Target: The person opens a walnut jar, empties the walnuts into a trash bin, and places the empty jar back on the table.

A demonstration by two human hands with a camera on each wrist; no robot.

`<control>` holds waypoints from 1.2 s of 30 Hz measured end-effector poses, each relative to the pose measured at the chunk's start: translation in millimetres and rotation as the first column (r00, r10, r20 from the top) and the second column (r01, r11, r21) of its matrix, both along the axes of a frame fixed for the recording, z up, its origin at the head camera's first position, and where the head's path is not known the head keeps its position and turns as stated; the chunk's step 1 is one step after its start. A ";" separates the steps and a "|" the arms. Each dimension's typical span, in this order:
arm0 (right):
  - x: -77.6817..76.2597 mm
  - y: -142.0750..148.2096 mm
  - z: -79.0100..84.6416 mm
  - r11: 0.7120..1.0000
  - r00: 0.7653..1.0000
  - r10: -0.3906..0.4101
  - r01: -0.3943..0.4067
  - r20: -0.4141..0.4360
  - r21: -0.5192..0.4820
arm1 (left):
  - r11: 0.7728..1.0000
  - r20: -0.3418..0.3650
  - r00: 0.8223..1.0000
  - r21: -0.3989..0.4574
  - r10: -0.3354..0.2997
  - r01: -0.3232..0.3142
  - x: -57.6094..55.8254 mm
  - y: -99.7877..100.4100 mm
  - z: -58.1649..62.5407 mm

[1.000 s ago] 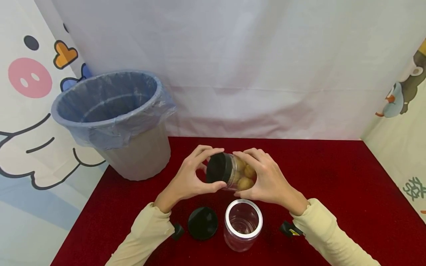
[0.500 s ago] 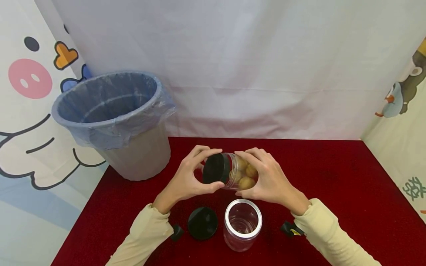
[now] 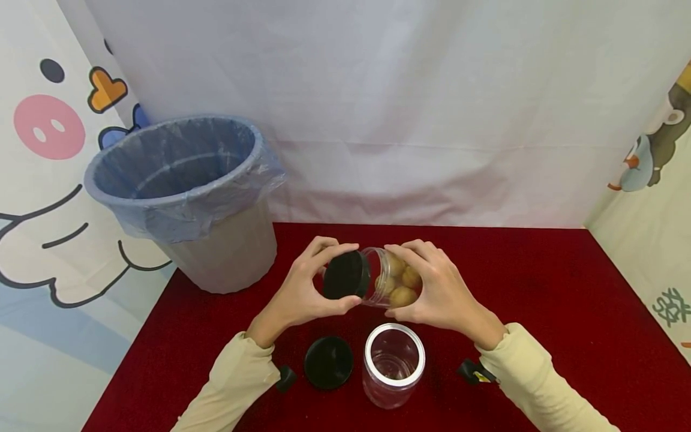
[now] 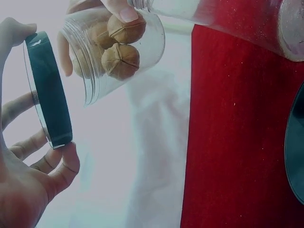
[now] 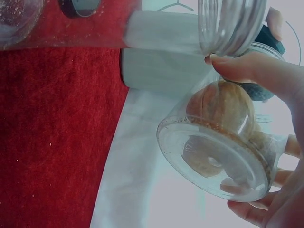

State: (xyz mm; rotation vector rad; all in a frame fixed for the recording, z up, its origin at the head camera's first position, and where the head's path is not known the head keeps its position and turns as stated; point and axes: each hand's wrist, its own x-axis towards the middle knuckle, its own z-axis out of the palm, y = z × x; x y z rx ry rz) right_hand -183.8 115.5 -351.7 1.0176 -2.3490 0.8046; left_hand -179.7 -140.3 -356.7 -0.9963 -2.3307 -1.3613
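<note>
My left hand [image 3: 299, 288] grips a black lid [image 3: 345, 276] by its edge, thumb below and fingers above in the head view. My right hand [image 3: 439, 288] holds a clear plastic jar [image 4: 149, 61] with several walnuts [image 3: 402, 297] inside. The jar lies tilted on its side, its threaded mouth facing the lid. A gap separates lid and mouth in the left wrist view. Below the hands, a second clear jar [image 3: 388, 393] stands upright and uncovered with a silvery rim. Left of it, another black lid [image 3: 328, 363] lies flat.
A large bin [image 3: 237, 258] with a blue liner stands at the back left of the red tabletop [image 3: 529, 288]. White cloth [image 3: 432, 120] hangs behind the table. Printed cartoon figures cover the side walls.
The lid has come off the walnut jar. My left hand has drawn it slightly left, while my right hand and the jar have shifted slightly right.
</note>
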 end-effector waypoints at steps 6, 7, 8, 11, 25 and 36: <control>-0.6 1.6 0.3 1.000 1.000 -0.004 0.005 0.003 -0.004 | 0.999 -0.015 1.000 -0.031 0.026 -0.027 -0.8 -1.7 -3.1; -0.7 1.8 0.2 1.000 1.000 -0.005 0.005 0.005 -0.004 | 0.999 -0.018 0.999 -0.035 0.029 -0.030 -1.0 -1.9 -3.5; -0.7 2.0 0.1 1.000 1.000 -0.006 0.006 0.006 -0.004 | 0.999 -0.021 0.999 -0.036 0.031 -0.032 -0.9 -1.9 -3.6; -0.9 2.6 -0.4 1.000 1.000 -0.008 0.008 0.008 -0.005 | 0.998 -0.023 0.999 -0.044 0.040 -0.041 -0.8 -2.4 -4.6; -0.7 4.6 -0.7 1.000 1.000 -0.019 0.019 0.015 0.003 | 0.997 0.019 0.998 -0.054 0.062 -0.060 1.2 -2.8 -8.7; -2.1 5.9 -0.6 1.000 1.000 -0.021 0.021 0.011 0.012 | 0.993 0.015 0.997 -0.087 0.082 -0.080 -0.7 -3.9 -13.7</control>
